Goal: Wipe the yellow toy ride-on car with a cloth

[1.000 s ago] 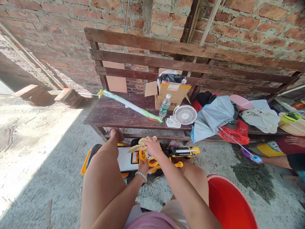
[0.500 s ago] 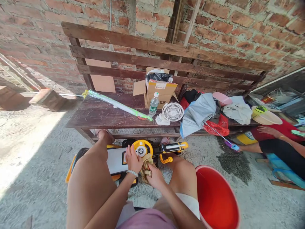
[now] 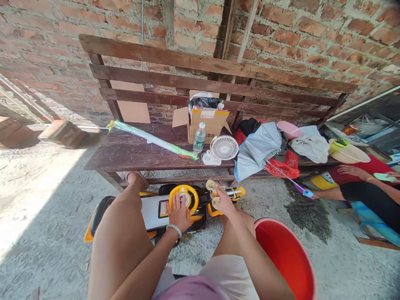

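Hands on a yellow, white and black ride-on toy (image 3: 151, 212), which sat on the concrete floor between the seated person's bare knees, at twelve o'clock. Left hand (image 3: 178, 213) lay with fingers spread over the lower rim of the yellow steering wheel (image 3: 185, 192). Right hand (image 3: 225, 203), at one o'clock, pinched a crumpled pale cloth (image 3: 212, 188) against the toy's yellow-and-black side bar (image 3: 235, 192). Wiping looked partway through; how clean the rest was could not be told. Red basin (image 3: 283, 258) stood at four o'clock. Wooden bench (image 3: 134, 152) behind held a water bottle (image 3: 199, 137) and white fan (image 3: 224, 147).
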A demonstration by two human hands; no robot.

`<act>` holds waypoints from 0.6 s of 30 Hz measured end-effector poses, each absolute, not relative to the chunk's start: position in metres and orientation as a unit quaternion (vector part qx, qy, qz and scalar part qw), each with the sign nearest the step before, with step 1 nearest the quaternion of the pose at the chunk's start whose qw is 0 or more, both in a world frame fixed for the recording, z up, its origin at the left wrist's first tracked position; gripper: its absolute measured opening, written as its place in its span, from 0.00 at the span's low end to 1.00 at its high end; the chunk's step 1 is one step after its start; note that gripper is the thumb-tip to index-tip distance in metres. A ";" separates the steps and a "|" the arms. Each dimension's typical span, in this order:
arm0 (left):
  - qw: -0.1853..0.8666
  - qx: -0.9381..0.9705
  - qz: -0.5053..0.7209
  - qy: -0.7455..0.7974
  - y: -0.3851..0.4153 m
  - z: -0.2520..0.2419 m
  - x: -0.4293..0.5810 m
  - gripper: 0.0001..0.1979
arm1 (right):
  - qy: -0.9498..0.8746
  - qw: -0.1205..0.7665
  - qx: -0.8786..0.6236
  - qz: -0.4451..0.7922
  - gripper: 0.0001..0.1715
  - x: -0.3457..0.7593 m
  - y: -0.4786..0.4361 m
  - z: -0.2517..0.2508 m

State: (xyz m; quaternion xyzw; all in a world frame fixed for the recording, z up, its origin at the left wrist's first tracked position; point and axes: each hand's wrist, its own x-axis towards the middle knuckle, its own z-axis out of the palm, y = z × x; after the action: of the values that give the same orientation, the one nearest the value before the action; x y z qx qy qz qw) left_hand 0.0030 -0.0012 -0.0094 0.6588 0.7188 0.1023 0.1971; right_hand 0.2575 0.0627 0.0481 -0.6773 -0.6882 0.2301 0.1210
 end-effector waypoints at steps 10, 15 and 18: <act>0.160 0.672 0.105 0.715 -0.003 -0.025 0.000 0.34 | -0.674 0.077 -0.728 0.099 0.39 0.343 0.071 0.012; 0.137 0.674 0.113 0.717 -0.003 -0.029 0.001 0.33 | -0.644 0.165 -0.738 0.119 0.40 0.349 0.051 -0.014; 0.134 0.673 0.107 0.720 -0.003 -0.026 0.001 0.34 | -0.643 0.205 -0.718 0.171 0.40 0.318 0.017 -0.035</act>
State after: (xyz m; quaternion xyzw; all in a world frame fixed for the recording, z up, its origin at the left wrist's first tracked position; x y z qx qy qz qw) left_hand 0.0005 -0.0030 -0.0261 0.6729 0.7196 0.1071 0.1341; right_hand 0.3178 0.0171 -0.0352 -0.7177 -0.6430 0.1714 0.2053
